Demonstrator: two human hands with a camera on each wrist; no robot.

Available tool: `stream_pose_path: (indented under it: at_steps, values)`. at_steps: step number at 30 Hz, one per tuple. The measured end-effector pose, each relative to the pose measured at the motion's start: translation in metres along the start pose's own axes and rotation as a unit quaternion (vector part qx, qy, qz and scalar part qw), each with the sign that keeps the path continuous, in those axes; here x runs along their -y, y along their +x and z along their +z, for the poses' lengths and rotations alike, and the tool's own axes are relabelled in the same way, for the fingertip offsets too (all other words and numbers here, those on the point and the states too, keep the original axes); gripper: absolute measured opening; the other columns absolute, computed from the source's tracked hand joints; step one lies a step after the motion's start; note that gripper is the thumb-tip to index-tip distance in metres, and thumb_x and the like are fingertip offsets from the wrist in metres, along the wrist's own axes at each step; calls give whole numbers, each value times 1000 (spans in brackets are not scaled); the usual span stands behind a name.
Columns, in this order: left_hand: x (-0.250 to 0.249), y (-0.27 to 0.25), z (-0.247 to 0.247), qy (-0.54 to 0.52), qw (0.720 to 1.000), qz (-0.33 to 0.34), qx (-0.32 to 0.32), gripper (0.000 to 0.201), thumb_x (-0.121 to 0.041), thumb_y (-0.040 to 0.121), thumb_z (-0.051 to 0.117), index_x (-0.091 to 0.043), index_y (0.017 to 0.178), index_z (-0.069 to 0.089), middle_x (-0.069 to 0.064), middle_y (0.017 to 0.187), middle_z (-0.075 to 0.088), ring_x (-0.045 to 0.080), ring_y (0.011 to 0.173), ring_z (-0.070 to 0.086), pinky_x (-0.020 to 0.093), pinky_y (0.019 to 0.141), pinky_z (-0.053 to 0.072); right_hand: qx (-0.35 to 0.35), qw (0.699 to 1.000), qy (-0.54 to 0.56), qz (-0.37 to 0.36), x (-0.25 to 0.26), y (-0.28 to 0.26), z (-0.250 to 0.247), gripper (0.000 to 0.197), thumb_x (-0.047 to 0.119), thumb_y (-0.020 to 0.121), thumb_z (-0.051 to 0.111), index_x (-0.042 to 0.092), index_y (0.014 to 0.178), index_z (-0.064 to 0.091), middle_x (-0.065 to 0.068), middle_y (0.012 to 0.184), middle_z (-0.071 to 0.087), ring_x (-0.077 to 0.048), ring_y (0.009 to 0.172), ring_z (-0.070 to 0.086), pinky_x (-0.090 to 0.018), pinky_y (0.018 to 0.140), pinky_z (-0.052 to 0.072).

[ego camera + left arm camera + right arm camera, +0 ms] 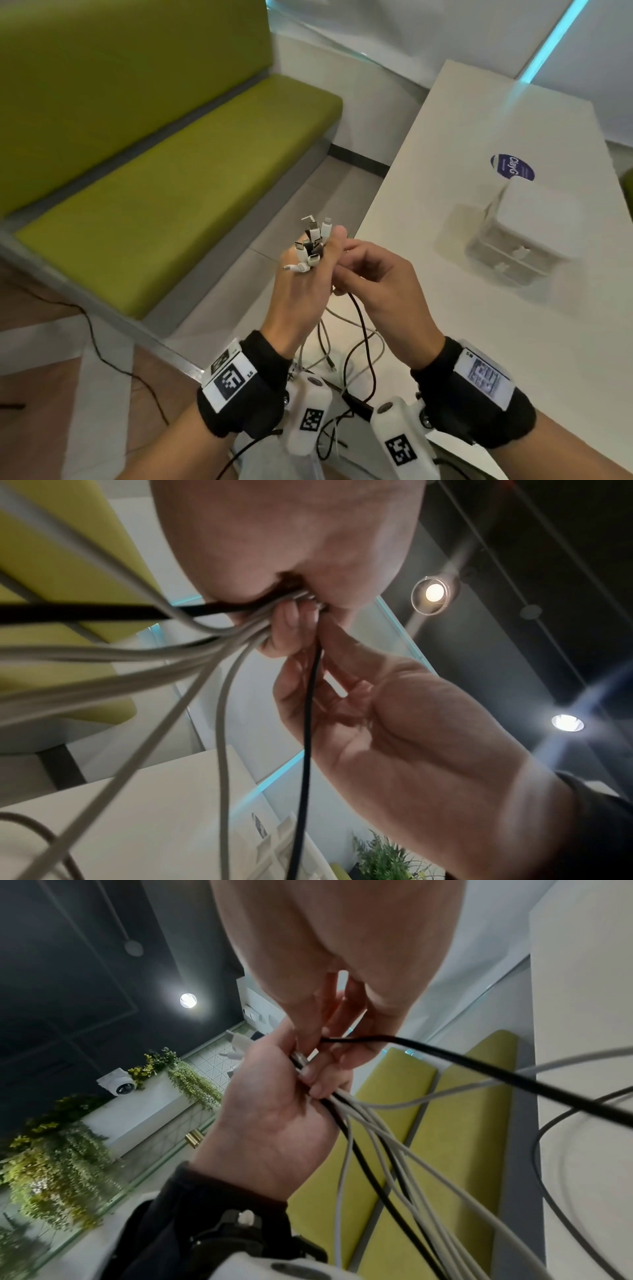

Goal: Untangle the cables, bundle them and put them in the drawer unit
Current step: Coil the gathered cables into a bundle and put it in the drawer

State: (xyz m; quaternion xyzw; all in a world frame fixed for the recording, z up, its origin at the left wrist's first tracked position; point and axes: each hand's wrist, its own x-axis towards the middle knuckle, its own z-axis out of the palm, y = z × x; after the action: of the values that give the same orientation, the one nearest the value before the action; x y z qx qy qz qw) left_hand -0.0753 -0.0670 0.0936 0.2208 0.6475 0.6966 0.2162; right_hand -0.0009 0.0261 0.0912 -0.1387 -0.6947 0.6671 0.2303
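At centre frame of the head view, a bunch of thin white and black charging cables (346, 342) is held upright in the left hand (301, 291), its fingers (318, 1080) curled tightly around the gathered strands. The white and black plug ends (313, 243) are seen fanned out above the fist; the loose lengths hang downward toward the lower centre of the frame, so the long axis of the bunch runs roughly vertically. One black cable (308, 723) is pinched between thumb and fingers of the right hand (380, 284), which is pressed against the left hand just below the plugs. In the left wrist view this black strand is shown dropping apart from the grey-white strands, which splay toward the left edge. The small white plastic drawer unit (524, 246) stands on the white desk (462, 144) at right of frame, well apart from both hands, its two drawers seemingly closed; the right hand lies nearer to it. The step in hand is judged to be gathering, with bundling and stowing not yet done.
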Motion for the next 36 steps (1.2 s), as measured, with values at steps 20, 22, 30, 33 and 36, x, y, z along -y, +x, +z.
stream_pose_path:
  at_steps: [20, 22, 30, 33, 36]
  values:
    - [-26, -20, 11, 187, 945, 22, 269, 36, -60, 90, 40, -52, 117, 64, -38, 145, 30, -16, 140, -4, 40, 120, -6, 171, 974, -109, 105, 30, -38, -8, 40, -3, 77, 51, 34, 85, 64, 4, 67, 65, -17, 56, 58, -33, 56, 52]
    - [-32, -20, 8, 160, 942, -28, 293, 38, -61, 83, 51, -50, 117, 64, -35, 140, 41, -18, 137, 16, 35, 122, 10, 129, 977, -122, 118, 30, -43, -6, 43, -7, 83, 47, 34, 78, 56, 16, 51, 50, -5, 48, 39, -21, 47, 36]
    - [-53, -22, -1, 26, 969, 113, 219, 67, -56, 82, 54, -30, 143, 42, -11, 137, 57, 8, 121, 58, 28, 98, 49, 17, 973, -124, 193, 40, -57, -8, 25, 17, 99, 46, 12, 78, 57, 9, 48, 32, -10, 42, 27, -26, 44, 23]
    - [-57, -25, 14, 109, 958, 164, 210, 43, -50, 94, 48, -18, 102, 74, -5, 104, 73, 15, 104, 67, 43, 92, 52, 13, 970, -135, 200, 46, -66, -3, 31, 20, 98, 48, 14, 68, 54, 5, 45, 36, -15, 39, 31, -26, 41, 27]
    - [-53, -26, 24, 81, 968, 142, 193, 52, -42, 101, 43, -8, 78, 75, 5, 81, 75, 20, 82, 70, 34, 80, 55, 6, 967, -141, 211, 56, -70, -1, 38, 25, 95, 52, 11, 60, 46, 2, 40, 38, -20, 33, 35, -26, 41, 31]
